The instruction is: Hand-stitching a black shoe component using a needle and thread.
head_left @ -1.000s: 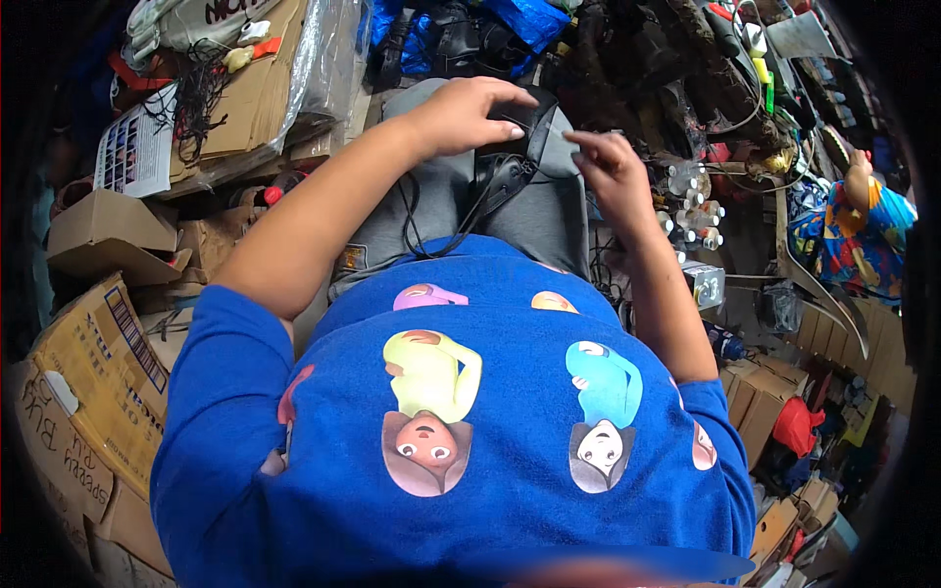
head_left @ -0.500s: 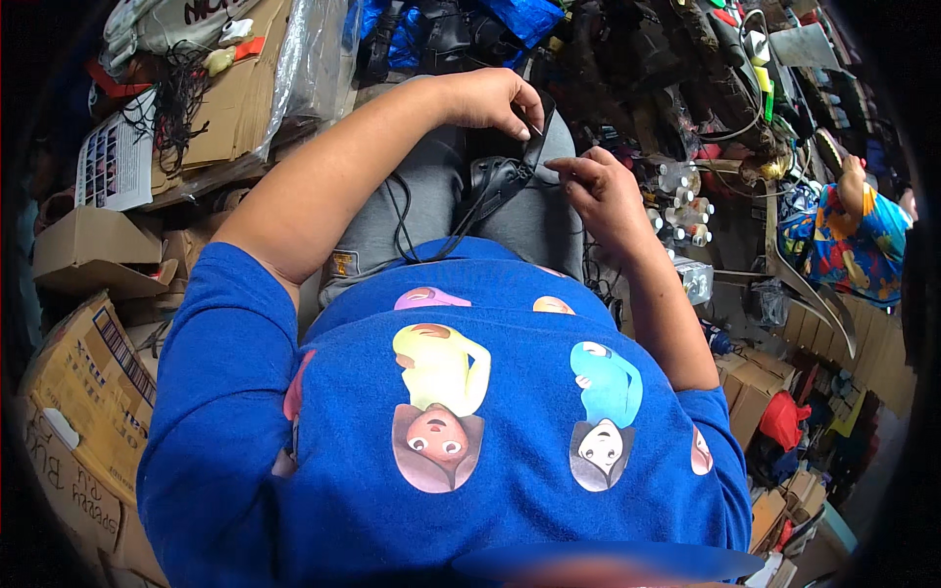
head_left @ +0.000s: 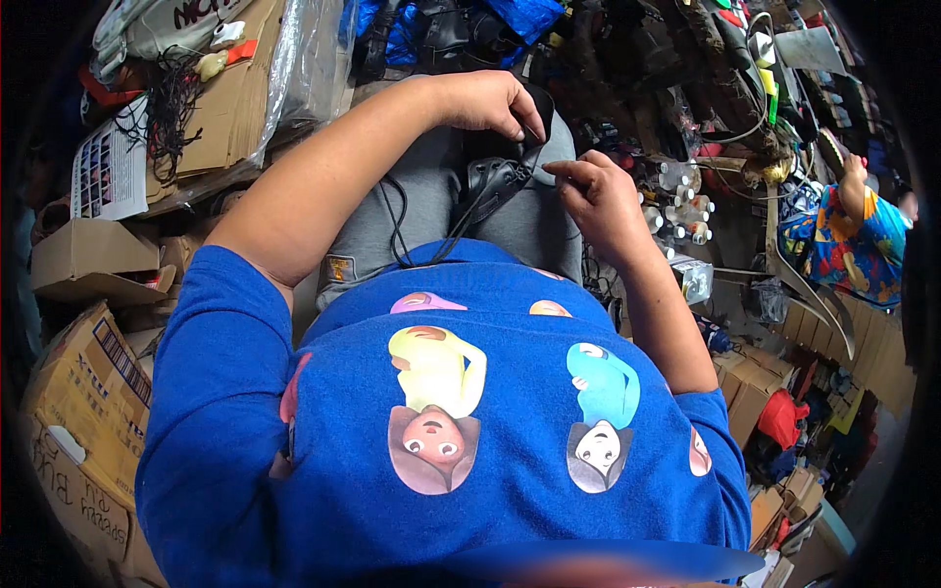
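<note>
Curled inward since a second ago, the left hand (head_left: pixel 498 104) pinches an edge of a black leather lace-up shoe (head_left: pixel 497 179) lying over grey fabric trousers (head_left: pixel 539 218); whether the right hand (head_left: pixel 603 204), just beside, grips anything cannot be told.

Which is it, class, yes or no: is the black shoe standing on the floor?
No, the black shoe is at the person's lap, over the grey trousers, close by the left hand.

Looks steeply down from the wearer's head through the left of two fisheye lenses, upright. Sits close above the blue shirt (head_left: pixel 524 392), facing past it to left hand (head_left: pixel 500 106) and right hand (head_left: pixel 603 201) over the lap (head_left: pixel 541 227).
</note>
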The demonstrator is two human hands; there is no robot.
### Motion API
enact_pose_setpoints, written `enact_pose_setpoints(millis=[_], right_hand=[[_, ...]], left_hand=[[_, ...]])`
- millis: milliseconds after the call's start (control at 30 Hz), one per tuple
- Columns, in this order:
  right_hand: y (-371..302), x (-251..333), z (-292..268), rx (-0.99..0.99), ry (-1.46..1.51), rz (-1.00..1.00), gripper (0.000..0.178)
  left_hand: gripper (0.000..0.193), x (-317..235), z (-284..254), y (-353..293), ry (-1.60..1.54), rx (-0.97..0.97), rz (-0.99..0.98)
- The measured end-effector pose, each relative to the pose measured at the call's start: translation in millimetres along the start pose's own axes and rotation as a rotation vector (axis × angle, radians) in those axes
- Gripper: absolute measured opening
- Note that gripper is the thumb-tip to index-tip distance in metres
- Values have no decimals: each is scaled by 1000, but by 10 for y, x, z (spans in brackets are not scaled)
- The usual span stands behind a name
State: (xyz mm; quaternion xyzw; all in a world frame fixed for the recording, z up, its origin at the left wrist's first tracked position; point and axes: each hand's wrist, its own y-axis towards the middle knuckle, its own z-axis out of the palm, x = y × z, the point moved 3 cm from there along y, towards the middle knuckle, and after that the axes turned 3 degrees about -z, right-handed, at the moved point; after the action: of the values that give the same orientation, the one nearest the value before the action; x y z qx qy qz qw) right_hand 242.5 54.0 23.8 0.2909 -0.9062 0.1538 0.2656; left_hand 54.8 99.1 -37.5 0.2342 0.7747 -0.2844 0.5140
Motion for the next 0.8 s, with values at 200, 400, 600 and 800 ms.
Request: enact_pose_setpoints(millis=[200,400,600,800], right_hand=[[21,-18,50,13,-29,-3,23],[45,-338,183,12,146,-13,24],[163,-619,174,201,377,31,24],[252,-753,201,304,525,9,24]], left_hand=[[28,-2,22,33,24,-1,-9],[32,-50,14,69,99,44,23],[40,-47,31,77,160,52,28],[40,-25,36,65,162,21,30]])
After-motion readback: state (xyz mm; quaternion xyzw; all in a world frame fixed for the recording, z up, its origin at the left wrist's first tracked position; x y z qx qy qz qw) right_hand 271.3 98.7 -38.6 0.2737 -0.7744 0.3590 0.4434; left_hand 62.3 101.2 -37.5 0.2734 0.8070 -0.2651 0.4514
